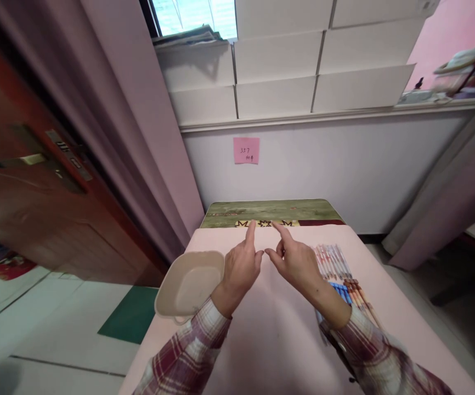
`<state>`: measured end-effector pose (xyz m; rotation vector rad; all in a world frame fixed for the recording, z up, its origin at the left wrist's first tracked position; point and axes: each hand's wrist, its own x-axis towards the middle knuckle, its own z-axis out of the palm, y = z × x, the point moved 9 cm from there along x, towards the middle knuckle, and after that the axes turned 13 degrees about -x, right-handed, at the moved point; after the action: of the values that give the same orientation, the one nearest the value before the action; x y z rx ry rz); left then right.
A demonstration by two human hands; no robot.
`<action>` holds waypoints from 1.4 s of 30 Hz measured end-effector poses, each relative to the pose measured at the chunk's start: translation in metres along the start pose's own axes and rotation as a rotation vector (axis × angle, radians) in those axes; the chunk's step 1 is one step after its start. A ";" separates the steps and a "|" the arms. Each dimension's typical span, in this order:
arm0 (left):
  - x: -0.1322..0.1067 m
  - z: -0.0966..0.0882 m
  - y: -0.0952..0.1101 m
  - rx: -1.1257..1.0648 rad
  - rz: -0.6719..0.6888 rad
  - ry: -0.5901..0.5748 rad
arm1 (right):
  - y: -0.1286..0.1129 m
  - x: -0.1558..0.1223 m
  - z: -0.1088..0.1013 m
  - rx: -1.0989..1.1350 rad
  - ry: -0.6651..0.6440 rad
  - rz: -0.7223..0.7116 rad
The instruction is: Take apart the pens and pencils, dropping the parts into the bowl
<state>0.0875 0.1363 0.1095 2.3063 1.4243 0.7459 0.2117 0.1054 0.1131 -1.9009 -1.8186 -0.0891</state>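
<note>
Over the far part of the pink-covered table [274, 340], my left hand [241, 266] and my right hand [299, 264] face each other with a small gap between the thumb tips. Index fingers and thumbs are stretched out, the other fingers curled, and neither hand holds anything. A beige plastic basin [162, 299] stands just left of my left hand. To the right of my right hand lie rows of pens: pale clear-barrelled pens [332, 261], blue pens [341, 292] and orange-brown pens [361, 299]. My right forearm hides part of the pens.
Beyond the pink cover shows the table's green wood-look end [270, 208], against a white wall with a pink sticky note [246, 150]. White panels [278, 57] hang above. A red-brown door [56, 219] and a purple curtain [139, 137] stand on the left.
</note>
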 end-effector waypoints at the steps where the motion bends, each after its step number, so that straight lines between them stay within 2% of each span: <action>1: 0.003 -0.004 0.003 0.027 -0.002 0.009 | -0.003 0.004 -0.003 -0.045 0.025 -0.009; 4: 0.008 -0.009 0.009 0.100 0.022 0.065 | -0.010 0.010 -0.006 -0.189 0.121 -0.047; 7: 0.010 -0.006 0.013 0.171 0.066 0.120 | -0.012 0.011 0.002 -0.286 0.194 -0.070; 10: 0.011 0.001 0.011 0.240 0.068 0.131 | -0.010 0.010 0.011 -0.326 0.221 -0.071; 14: 0.011 0.004 0.011 0.291 0.059 0.135 | -0.008 0.009 0.014 -0.364 0.248 -0.073; 27: 0.012 0.008 0.011 0.296 0.057 0.119 | 0.001 0.012 0.019 -0.359 0.176 -0.022; 42: 0.013 0.008 0.014 0.285 0.043 0.094 | -0.002 0.011 0.015 -0.346 0.180 -0.006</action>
<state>0.1068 0.1415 0.1134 2.5516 1.6192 0.7119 0.2063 0.1211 0.1043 -2.0379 -1.7739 -0.5918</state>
